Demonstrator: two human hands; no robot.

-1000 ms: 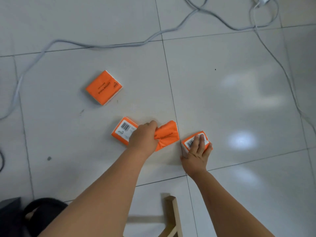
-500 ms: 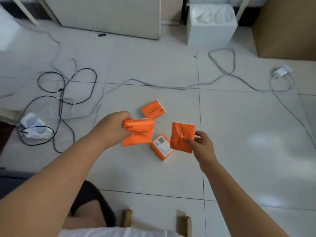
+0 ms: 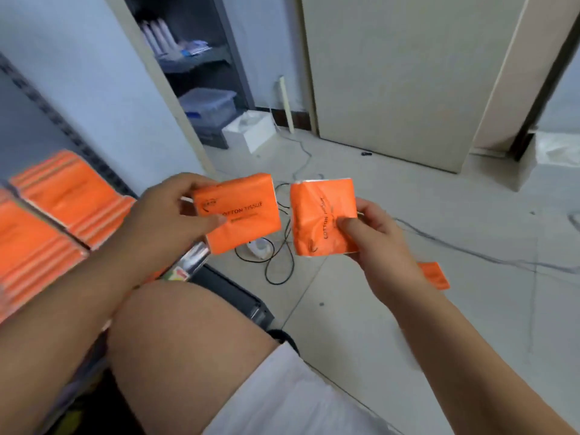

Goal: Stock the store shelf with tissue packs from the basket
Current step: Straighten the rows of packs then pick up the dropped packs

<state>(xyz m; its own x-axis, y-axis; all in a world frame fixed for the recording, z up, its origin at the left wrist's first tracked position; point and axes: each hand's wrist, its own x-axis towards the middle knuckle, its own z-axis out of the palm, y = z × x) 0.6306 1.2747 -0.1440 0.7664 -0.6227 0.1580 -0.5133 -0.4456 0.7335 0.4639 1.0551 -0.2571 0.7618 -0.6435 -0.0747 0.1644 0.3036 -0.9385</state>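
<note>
— Where are our hands?

— Apart, each clamped on one orange pack. Our left hand (image 3: 163,215) pinches the first pack (image 3: 248,211), thumb on its printed face and fingers behind. Our right hand (image 3: 379,243) grips the second pack (image 3: 317,215) the same way, just beside the first at its three o'clock, not touching.

— And around them?

— At nine o'clock from the left hand, stacked packs (image 3: 62,196) sit blurred on the shelf (image 3: 22,127). At four o'clock from the right hand, a third pack (image 3: 434,275) lies on the floor (image 3: 408,324). Black cables (image 3: 279,265) loop at six o'clock below the held packs, and our bare thigh (image 3: 188,340) fills the foreground.
</note>
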